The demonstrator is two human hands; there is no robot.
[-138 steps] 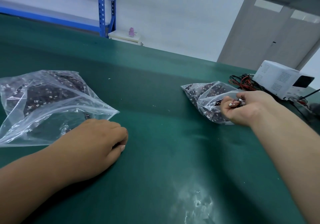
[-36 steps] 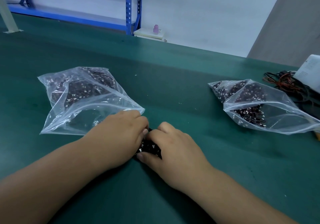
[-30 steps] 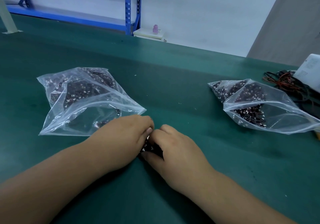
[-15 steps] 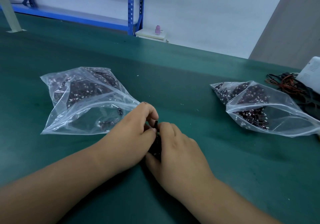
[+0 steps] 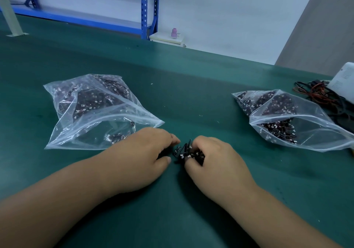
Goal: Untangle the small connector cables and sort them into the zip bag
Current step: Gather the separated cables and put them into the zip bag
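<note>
Near the middle of a green mat (image 5: 191, 94), a dark clump (image 5: 184, 152) of small cables with white plugs, gripped in the right hand (image 5: 216, 163): fingers curled down over its right side, a few black loops and white plugs poking out to the left. Just left of the clump, the left hand (image 5: 141, 157), knuckles up, fingers bent, thumb tip close to the clump's edge. Something dark under those fingers, cable or shadow, so no telling whether anything is held there. Both forearms stretched back from the clump toward the near edge of view. Beyond and left of the clump, just past the left hand's knuckles, a clear left bag (image 5: 92, 113), mouth gaping toward the clump, heaped at its far end with more dark cables and white plugs, a few loose ones nearer the mouth. Right of the clump and well apart from it, a clear right bag (image 5: 306, 132), likewise open-mouthed, cables bunched at its far end and just inside the mouth. Farther right of the clump, behind that bag, a tangle of red and black wires (image 5: 314, 94) beside a white box (image 5: 342, 83) at the frame's edge. Far beyond the clump, past the mat's far edge, a blue rack (image 5: 143, 8) and a small pink bottle (image 5: 174, 32) on a low white stand (image 5: 164, 38).
</note>
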